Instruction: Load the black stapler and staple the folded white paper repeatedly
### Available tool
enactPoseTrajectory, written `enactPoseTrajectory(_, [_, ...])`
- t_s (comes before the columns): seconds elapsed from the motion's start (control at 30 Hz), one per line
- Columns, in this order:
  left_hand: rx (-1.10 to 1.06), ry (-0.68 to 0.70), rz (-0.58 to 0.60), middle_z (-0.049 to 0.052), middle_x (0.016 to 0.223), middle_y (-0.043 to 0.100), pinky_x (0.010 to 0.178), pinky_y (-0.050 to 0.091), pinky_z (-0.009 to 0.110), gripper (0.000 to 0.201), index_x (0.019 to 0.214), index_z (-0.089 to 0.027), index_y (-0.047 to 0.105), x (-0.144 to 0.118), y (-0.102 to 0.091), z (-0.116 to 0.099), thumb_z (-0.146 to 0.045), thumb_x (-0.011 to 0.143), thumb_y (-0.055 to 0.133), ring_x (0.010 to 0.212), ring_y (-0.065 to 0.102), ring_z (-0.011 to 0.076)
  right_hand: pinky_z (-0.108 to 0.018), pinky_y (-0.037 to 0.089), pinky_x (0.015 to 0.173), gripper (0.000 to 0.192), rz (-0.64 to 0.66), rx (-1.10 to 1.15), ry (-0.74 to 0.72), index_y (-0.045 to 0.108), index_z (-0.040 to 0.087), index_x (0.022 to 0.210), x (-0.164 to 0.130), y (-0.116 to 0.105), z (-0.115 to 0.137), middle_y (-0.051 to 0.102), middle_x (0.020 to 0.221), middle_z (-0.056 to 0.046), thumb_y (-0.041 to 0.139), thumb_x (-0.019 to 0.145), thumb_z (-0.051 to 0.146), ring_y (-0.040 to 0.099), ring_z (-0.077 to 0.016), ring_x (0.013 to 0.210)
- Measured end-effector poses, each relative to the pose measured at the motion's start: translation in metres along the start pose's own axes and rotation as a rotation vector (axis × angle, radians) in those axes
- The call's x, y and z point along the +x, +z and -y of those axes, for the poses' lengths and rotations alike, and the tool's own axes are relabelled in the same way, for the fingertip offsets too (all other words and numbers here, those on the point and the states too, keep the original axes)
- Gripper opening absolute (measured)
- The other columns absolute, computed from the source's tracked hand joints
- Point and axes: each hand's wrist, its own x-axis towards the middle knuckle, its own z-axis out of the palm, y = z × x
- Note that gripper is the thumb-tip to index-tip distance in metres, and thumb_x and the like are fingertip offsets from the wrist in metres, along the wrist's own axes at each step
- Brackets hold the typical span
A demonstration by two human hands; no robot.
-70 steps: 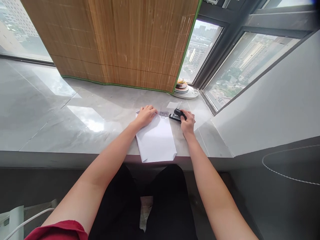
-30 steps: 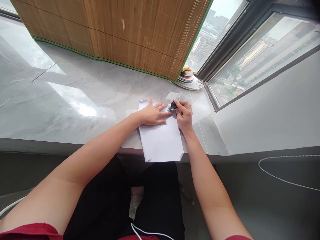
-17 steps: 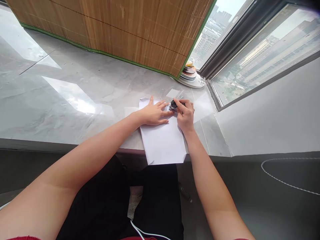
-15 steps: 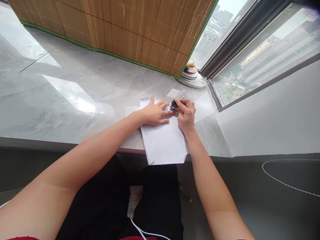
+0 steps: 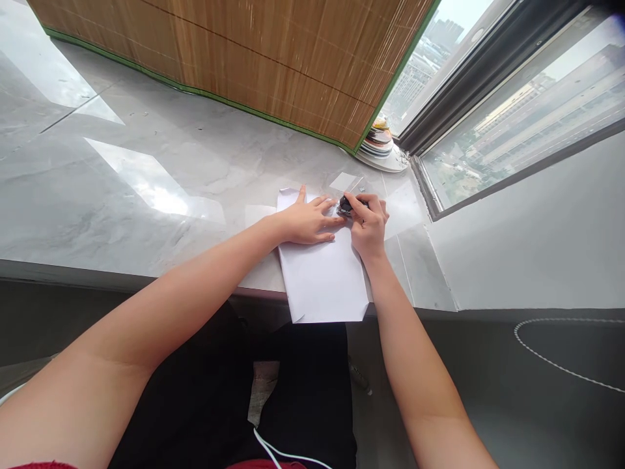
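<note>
A white sheet of paper (image 5: 325,280) with folded corners lies on the marble-patterned sill and juts past its front edge. My left hand (image 5: 310,220) rests flat on the paper's upper part, fingers spread. Just right of those fingertips, my right hand (image 5: 368,225) is closed around a small black and metal stapler (image 5: 346,205) at the paper's upper right. Part of the stapler is hidden by my right fingers. A clear plastic piece (image 5: 362,185) lies beyond the stapler, near a small white paper piece (image 5: 343,182).
A bamboo blind (image 5: 244,58) with green edging hangs along the far side. Stacked round items (image 5: 378,144) stand in the corner by the window frame (image 5: 483,75). A white cable (image 5: 273,449) runs near my lap, and a beaded cord (image 5: 541,361) hangs at right.
The whole view has shifted slightly. Both hands, the stapler and the paper keep nearly the same places relative to each other.
</note>
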Motion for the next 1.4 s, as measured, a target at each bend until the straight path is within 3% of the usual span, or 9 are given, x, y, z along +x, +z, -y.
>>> enactPoseTrajectory(0.3, [0.019, 0.037, 0.014, 0.004, 0.178, 0.04, 0.131, -0.001, 0.076, 0.051, 0.156, -0.044, 0.062, -0.002, -0.006, -0.004, -0.056, 0.106, 0.058, 0.164, 0.03, 0.042, -0.061, 0.039, 0.113, 0.055, 0.017, -0.043, -0.012, 0.077, 0.042, 0.137, -0.001, 0.002, 0.001, 0.069, 0.128, -0.007, 0.044, 0.102, 0.017, 0.056, -0.0326, 0.122])
enactPoseTrajectory(0.57, [-0.024, 0.004, 0.017, 0.004, 0.181, 0.036, 0.129, -0.001, 0.079, 0.055, 0.158, -0.044, 0.06, -0.002, -0.004, -0.001, -0.058, 0.104, 0.061, 0.166, 0.027, 0.0434, -0.07, 0.014, 0.128, 0.056, 0.097, -0.123, -0.035, 0.08, 0.044, 0.129, -0.003, 0.006, 0.013, 0.068, 0.125, -0.007, 0.045, 0.098, 0.013, 0.051, -0.0338, 0.129])
enactPoseTrajectory(0.67, [-0.022, 0.015, 0.017, 0.004, 0.181, 0.036, 0.129, -0.002, 0.079, 0.054, 0.158, -0.045, 0.059, -0.003, -0.005, -0.002, -0.055, 0.106, 0.06, 0.166, 0.028, 0.0429, -0.067, 0.022, 0.125, 0.058, 0.071, -0.082, 0.006, 0.079, 0.042, 0.133, -0.002, 0.005, 0.011, 0.067, 0.127, -0.008, 0.045, 0.097, 0.012, 0.054, -0.0339, 0.126])
enactPoseTrajectory(0.83, [0.004, 0.014, 0.046, 0.007, 0.182, 0.033, 0.129, -0.004, 0.079, 0.054, 0.161, -0.044, 0.057, -0.003, -0.009, -0.002, -0.056, 0.108, 0.056, 0.167, 0.027, 0.0417, -0.059, 0.041, 0.115, 0.058, -0.084, -0.004, 0.165, 0.072, 0.042, 0.146, 0.004, 0.005, -0.004, 0.064, 0.128, -0.008, 0.047, 0.1, 0.016, 0.058, -0.0321, 0.12])
enactPoseTrajectory(1.0, [0.079, -0.022, 0.138, 0.012, 0.185, 0.024, 0.127, -0.005, 0.081, 0.06, 0.168, -0.038, 0.049, -0.002, -0.013, -0.004, -0.058, 0.111, 0.047, 0.17, 0.02, 0.0405, -0.059, 0.045, 0.112, 0.056, -0.199, -0.099, 0.34, 0.072, 0.033, 0.142, 0.008, 0.006, -0.014, 0.065, 0.129, -0.009, 0.048, 0.095, 0.014, 0.057, -0.0312, 0.123])
enactPoseTrajectory(1.1, [0.106, -0.044, 0.138, 0.016, 0.184, 0.022, 0.13, -0.004, 0.078, 0.072, 0.175, -0.03, 0.038, -0.002, -0.013, -0.004, -0.06, 0.11, 0.047, 0.171, 0.02, 0.0394, -0.066, 0.044, 0.112, 0.057, -0.254, -0.13, 0.44, 0.067, 0.029, 0.144, 0.008, 0.008, -0.016, 0.062, 0.136, -0.012, 0.054, 0.09, 0.017, 0.054, -0.0349, 0.129])
enactPoseTrajectory(1.2, [0.119, -0.062, 0.125, 0.019, 0.183, 0.024, 0.132, -0.003, 0.075, 0.079, 0.176, -0.022, 0.033, -0.003, -0.012, -0.003, -0.062, 0.11, 0.046, 0.17, 0.023, 0.0394, -0.062, 0.049, 0.107, 0.057, -0.275, -0.127, 0.525, 0.065, 0.025, 0.138, 0.006, 0.011, -0.021, 0.063, 0.134, -0.014, 0.057, 0.083, 0.014, 0.055, -0.0359, 0.126])
enactPoseTrajectory(1.3, [0.133, -0.06, 0.129, 0.019, 0.183, 0.023, 0.132, -0.004, 0.075, 0.08, 0.175, -0.018, 0.034, -0.003, -0.011, -0.003, -0.062, 0.11, 0.045, 0.17, 0.022, 0.0396, -0.055, 0.052, 0.104, 0.049, -0.281, -0.102, 0.528, 0.069, 0.022, 0.127, 0.005, 0.012, -0.026, 0.067, 0.123, -0.014, 0.057, 0.08, 0.012, 0.058, -0.0336, 0.117])
enactPoseTrajectory(1.4, [0.125, -0.073, 0.099, 0.019, 0.183, 0.023, 0.133, -0.002, 0.074, 0.082, 0.177, -0.015, 0.027, -0.004, -0.015, -0.003, -0.061, 0.11, 0.044, 0.171, 0.02, 0.0376, -0.052, 0.053, 0.103, 0.04, -0.341, -0.054, 0.439, 0.07, 0.02, 0.122, 0.005, 0.008, -0.025, 0.069, 0.116, -0.013, 0.059, 0.084, 0.014, 0.062, -0.0316, 0.111])
